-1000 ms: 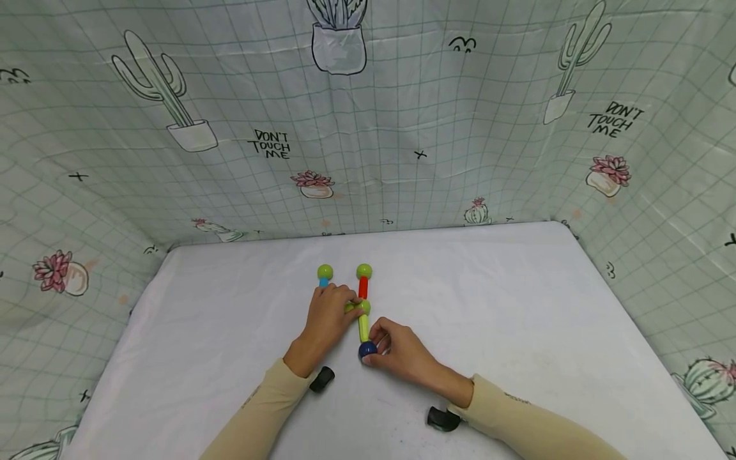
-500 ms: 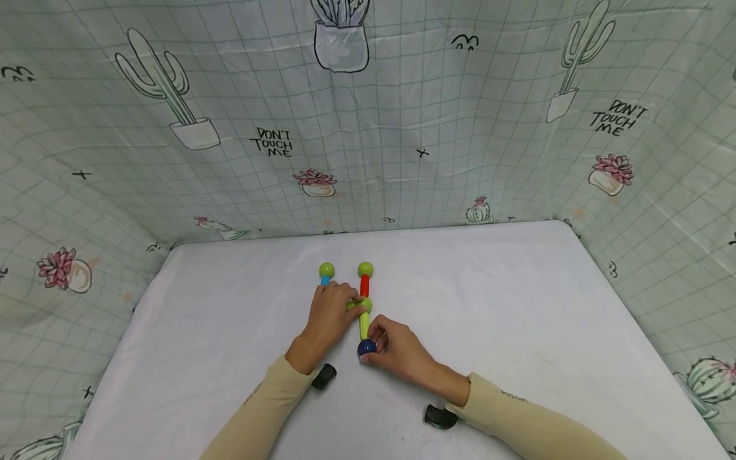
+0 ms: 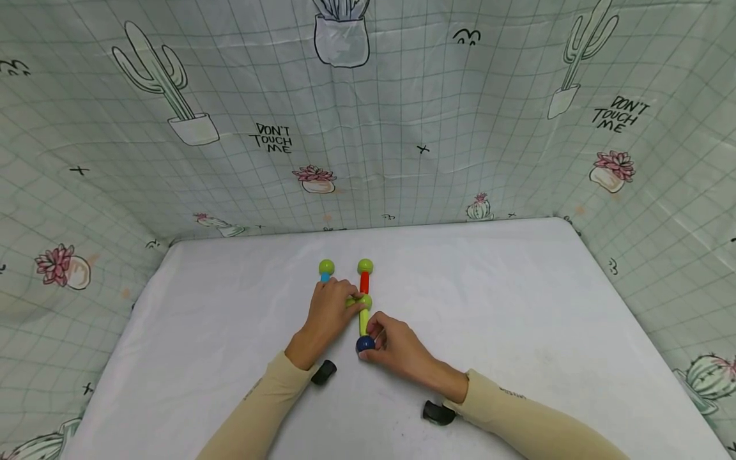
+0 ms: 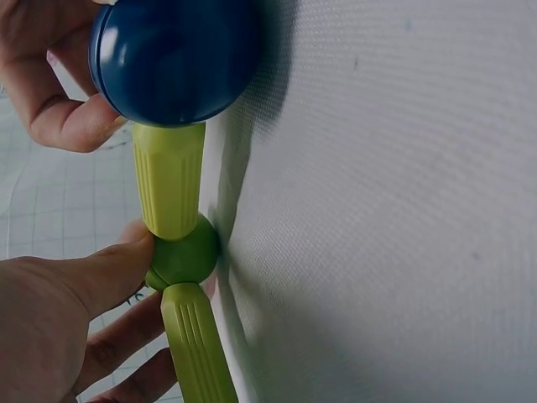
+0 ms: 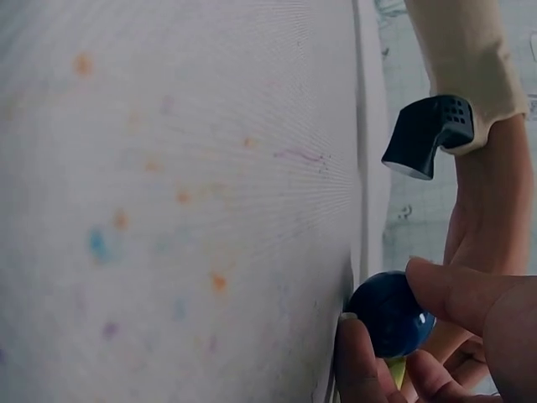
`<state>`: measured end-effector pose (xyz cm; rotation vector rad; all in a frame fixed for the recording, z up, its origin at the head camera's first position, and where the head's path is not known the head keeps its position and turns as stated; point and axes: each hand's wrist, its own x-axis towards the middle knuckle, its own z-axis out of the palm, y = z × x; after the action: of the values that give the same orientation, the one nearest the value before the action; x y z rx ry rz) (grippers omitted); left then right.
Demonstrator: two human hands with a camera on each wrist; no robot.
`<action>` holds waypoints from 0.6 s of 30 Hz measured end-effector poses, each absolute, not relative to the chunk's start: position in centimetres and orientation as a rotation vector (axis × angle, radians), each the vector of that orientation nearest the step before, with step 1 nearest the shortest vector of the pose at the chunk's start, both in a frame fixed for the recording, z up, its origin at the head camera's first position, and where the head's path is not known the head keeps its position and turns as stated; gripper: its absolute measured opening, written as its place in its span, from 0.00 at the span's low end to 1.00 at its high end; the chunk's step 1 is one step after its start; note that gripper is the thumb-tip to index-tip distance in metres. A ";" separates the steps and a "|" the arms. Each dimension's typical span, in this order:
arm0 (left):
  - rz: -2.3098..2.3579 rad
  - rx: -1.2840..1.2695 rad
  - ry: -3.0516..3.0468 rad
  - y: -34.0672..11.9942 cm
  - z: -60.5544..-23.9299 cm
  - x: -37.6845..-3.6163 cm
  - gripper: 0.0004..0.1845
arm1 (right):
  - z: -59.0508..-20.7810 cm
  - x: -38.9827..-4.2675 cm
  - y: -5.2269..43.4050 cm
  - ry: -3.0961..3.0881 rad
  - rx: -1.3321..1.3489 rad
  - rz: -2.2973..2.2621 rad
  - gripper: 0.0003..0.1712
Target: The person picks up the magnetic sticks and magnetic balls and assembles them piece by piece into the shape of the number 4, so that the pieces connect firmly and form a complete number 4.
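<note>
A construction of balls and rods lies on the white table. My left hand (image 3: 330, 310) grips it at a middle green ball (image 4: 183, 252), where two yellow-green rods (image 4: 170, 180) meet. At the near end of one rod sits a dark blue ball (image 3: 365, 344), which my right hand (image 3: 400, 346) pinches between thumb and fingers. Beyond the middle ball, a red rod (image 3: 365, 282) leads to another green ball (image 3: 365, 266). To its left, a light blue rod (image 3: 324, 277) carries a green ball (image 3: 326, 267); the left hand hides its lower part.
White cloth covers the table (image 3: 489, 287). A cactus-print curtain (image 3: 379, 128) rises behind it and along both sides. Black wrist cameras hang under both sleeves, the left one (image 3: 324, 372) and the right one (image 3: 439, 413). Small coloured stains mark the cloth (image 5: 218, 281).
The dark blue ball and right hand have shifted slightly left, bringing the ball more in line with the rod. Both hands keep their hold. The head view has tilted a little.
</note>
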<state>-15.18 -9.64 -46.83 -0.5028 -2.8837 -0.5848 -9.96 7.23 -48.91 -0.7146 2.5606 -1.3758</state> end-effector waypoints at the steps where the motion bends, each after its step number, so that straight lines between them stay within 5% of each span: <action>1: -0.583 -0.502 -2.883 -9.6 -46.8 -15.2 0.11 | -48.9 -10.0 7.2 2.560 -0.717 -1.372 0.21; 18: -0.635 -0.520 -2.853 -9.7 -47.0 -15.2 0.10 | -48.5 -10.1 7.1 2.502 -0.743 -1.346 0.21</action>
<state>-15.19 -9.72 -46.96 -0.5205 -2.8525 -0.6354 -10.08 7.12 -48.48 -0.7427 2.5022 -1.3460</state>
